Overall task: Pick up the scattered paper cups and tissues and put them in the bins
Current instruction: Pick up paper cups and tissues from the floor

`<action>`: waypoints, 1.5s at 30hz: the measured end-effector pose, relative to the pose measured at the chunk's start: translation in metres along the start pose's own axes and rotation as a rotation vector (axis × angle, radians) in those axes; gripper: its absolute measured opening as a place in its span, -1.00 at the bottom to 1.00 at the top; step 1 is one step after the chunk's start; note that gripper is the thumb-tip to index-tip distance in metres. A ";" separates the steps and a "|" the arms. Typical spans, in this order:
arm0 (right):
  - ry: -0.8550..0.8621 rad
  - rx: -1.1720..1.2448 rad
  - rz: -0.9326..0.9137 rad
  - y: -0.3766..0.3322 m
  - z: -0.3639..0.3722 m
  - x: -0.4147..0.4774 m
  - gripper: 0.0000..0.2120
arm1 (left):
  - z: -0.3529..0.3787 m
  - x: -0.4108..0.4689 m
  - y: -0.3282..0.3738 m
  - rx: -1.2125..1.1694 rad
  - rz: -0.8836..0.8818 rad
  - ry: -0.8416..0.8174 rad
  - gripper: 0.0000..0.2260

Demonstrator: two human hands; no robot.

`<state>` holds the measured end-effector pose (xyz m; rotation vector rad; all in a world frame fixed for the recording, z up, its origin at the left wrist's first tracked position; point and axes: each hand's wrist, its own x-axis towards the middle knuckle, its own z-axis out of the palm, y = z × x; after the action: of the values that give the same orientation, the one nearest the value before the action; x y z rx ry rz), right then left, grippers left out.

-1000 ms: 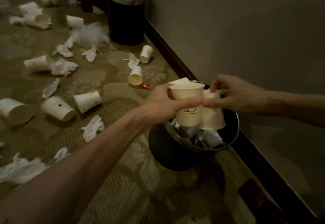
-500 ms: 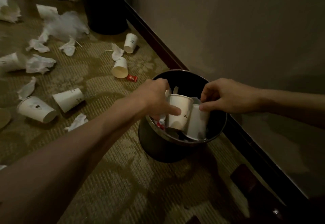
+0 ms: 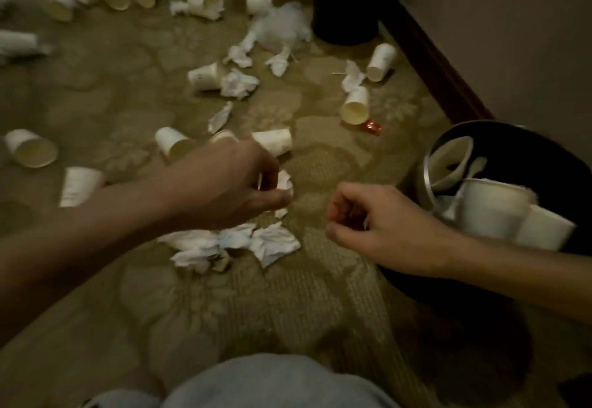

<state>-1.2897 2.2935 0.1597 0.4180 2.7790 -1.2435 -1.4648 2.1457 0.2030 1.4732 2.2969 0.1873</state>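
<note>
My left hand [image 3: 230, 189] hovers low over the carpet and pinches a small white tissue [image 3: 285, 183] between fingers and thumb. Just below it lies a heap of crumpled tissues [image 3: 272, 242]. A paper cup [image 3: 275, 141] lies on its side just beyond the left hand. My right hand [image 3: 378, 228] hangs beside the near black bin [image 3: 429, 177] with fingers loosely curled and nothing in it. The bin holds several paper cups [image 3: 490, 205] and tissue. Many more cups and tissues litter the carpet to the left and further back.
A second black bin [image 3: 346, 7] stands further back against the wall. A dark baseboard [image 3: 432, 55] runs along the wall on the right. A small red wrapper [image 3: 373, 126] lies near a fallen cup [image 3: 355, 104]. My knee in light jeans [image 3: 275, 382] fills the bottom edge.
Both hands let go of the cups in the near bin and drew back left. The left hand dropped to the carpet onto a tissue. The view swung left.
</note>
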 end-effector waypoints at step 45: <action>-0.248 0.881 0.647 -0.107 0.209 0.069 -0.33 | 0.199 -0.158 -0.127 -1.141 -0.382 0.353 -0.50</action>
<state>-1.3952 2.0859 0.0849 1.0034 1.5376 -2.0253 -1.4341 1.9290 0.0225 0.4244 1.9911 1.4303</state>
